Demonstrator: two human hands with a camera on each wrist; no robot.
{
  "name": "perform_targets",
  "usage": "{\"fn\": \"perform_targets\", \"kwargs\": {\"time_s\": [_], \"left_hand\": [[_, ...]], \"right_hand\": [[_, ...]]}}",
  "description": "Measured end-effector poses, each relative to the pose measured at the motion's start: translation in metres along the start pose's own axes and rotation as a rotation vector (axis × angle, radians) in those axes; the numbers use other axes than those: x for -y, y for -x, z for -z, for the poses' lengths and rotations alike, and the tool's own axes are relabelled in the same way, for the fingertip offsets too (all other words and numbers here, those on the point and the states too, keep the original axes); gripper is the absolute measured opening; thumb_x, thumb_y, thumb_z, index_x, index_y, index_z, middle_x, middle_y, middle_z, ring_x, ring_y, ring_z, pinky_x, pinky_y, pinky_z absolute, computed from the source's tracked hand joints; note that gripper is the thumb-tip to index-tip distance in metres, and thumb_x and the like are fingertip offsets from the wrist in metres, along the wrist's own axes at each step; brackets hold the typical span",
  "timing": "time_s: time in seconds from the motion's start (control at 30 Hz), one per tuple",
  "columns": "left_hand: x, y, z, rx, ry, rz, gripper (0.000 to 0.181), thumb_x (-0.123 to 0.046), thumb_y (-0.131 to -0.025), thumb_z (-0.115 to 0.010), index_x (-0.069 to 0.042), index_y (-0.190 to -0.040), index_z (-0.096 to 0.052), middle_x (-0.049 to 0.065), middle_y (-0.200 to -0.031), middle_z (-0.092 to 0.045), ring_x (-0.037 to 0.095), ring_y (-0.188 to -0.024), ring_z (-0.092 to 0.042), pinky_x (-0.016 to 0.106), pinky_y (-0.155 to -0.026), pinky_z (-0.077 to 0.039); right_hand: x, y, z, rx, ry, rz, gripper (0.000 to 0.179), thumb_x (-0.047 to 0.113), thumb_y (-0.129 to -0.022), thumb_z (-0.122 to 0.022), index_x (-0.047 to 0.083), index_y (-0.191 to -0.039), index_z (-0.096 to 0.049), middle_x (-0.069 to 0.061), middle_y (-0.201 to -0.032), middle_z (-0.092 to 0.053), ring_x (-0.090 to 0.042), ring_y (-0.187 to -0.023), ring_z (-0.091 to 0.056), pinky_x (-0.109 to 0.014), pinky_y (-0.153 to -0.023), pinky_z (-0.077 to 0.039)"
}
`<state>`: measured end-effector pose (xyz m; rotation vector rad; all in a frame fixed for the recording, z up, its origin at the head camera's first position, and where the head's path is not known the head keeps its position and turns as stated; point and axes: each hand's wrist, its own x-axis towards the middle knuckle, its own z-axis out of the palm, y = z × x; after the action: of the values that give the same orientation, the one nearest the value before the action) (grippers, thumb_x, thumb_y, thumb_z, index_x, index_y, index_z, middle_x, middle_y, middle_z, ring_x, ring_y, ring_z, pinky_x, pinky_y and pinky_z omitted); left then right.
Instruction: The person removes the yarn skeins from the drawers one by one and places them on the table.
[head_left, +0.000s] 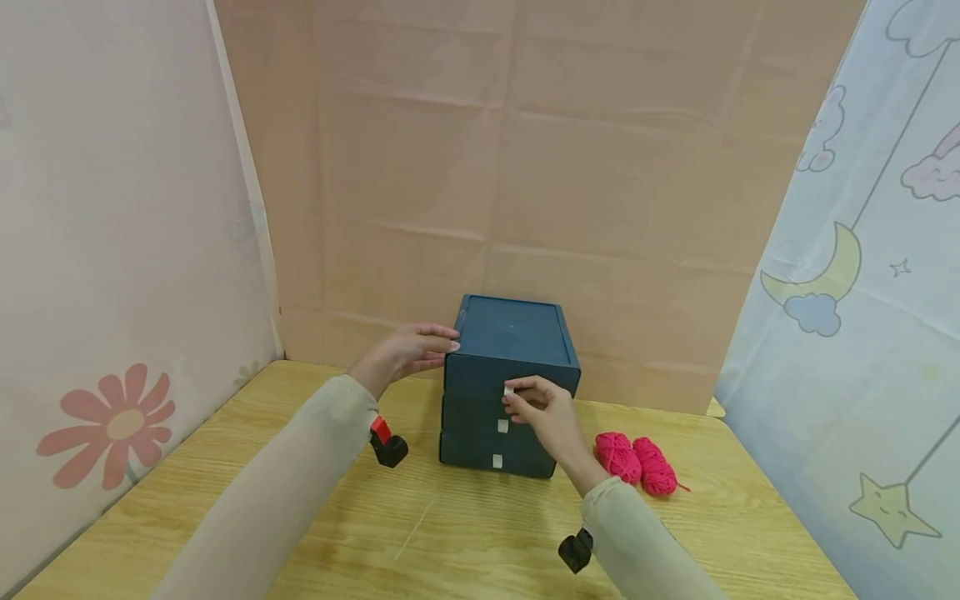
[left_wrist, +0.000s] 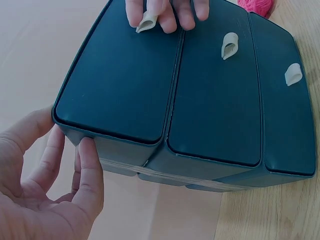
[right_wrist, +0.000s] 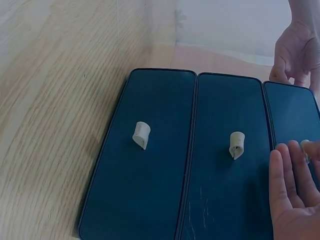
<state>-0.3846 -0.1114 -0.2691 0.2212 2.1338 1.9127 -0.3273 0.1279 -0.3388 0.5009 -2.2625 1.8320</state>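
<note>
A dark blue cabinet (head_left: pixel 512 329) with three stacked drawers stands on the table, all their fronts flush. My left hand (head_left: pixel 405 352) rests against its upper left edge; in the left wrist view the fingertips (left_wrist: pixel 89 147) touch the side near the front corner. Between thumb and fingers, my right hand (head_left: pixel 553 421) pinches the pale pull tab (left_wrist: pixel 148 22) on the top drawer. Matching tabs show on the middle drawer (right_wrist: pixel 237 144) and the bottom drawer (right_wrist: pixel 141 134). The right wrist view shows the other right fingers extended beside the top tab.
Two skeins of bright pink yarn (head_left: pixel 655 467) lie to the right of the cabinet on the wooden table (head_left: pixel 420 542). A tan paper backdrop (head_left: pixel 495 167) hangs behind it. Printed cloth walls stand at left (head_left: pixel 112 208) and right (head_left: pixel 862 375).
</note>
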Motion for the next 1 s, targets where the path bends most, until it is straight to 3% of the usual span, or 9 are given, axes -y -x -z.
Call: {"fn": "perform_targets", "kwargs": {"time_s": [0.4,0.67,1.0], "left_hand": [[0.001,-0.007,0.001,-0.007,-0.002,0.007,0.036,-0.015,-0.086,-0.066,-0.009,-0.121,-0.059,0.008,-0.122,-0.055,0.021,-0.106,-0.056,0.036,-0.097,-0.043],[0.003,-0.012,0.003,-0.004,0.008,0.006,0.036,-0.015,-0.086,-0.067,-0.009,-0.120,-0.059,0.008,-0.122,-0.055,0.022,-0.108,-0.056,0.036,-0.097,-0.043],[0.003,-0.014,0.003,0.013,0.011,-0.005,0.036,-0.014,-0.086,-0.066,-0.008,-0.122,-0.058,0.008,-0.125,-0.054,0.023,-0.111,-0.054,0.038,-0.099,-0.042]], "right_hand": [[-0.004,-0.003,-0.002,-0.024,0.005,0.030,0.019,0.008,-0.088,-0.062,0.003,-0.106,-0.065,-0.013,-0.093,-0.068,-0.023,-0.082,-0.066,-0.034,-0.071,-0.056],[-0.004,-0.001,0.004,0.060,-0.061,0.000,0.026,0.008,-0.089,-0.060,0.002,-0.114,-0.059,-0.021,-0.102,-0.065,-0.030,-0.089,-0.065,-0.035,-0.076,-0.055],[-0.009,0.017,0.012,0.117,-0.038,-0.036,0.033,0.013,-0.088,-0.063,-0.005,-0.115,-0.055,-0.021,-0.101,-0.065,-0.034,-0.089,-0.065,-0.033,-0.075,-0.055]]}}
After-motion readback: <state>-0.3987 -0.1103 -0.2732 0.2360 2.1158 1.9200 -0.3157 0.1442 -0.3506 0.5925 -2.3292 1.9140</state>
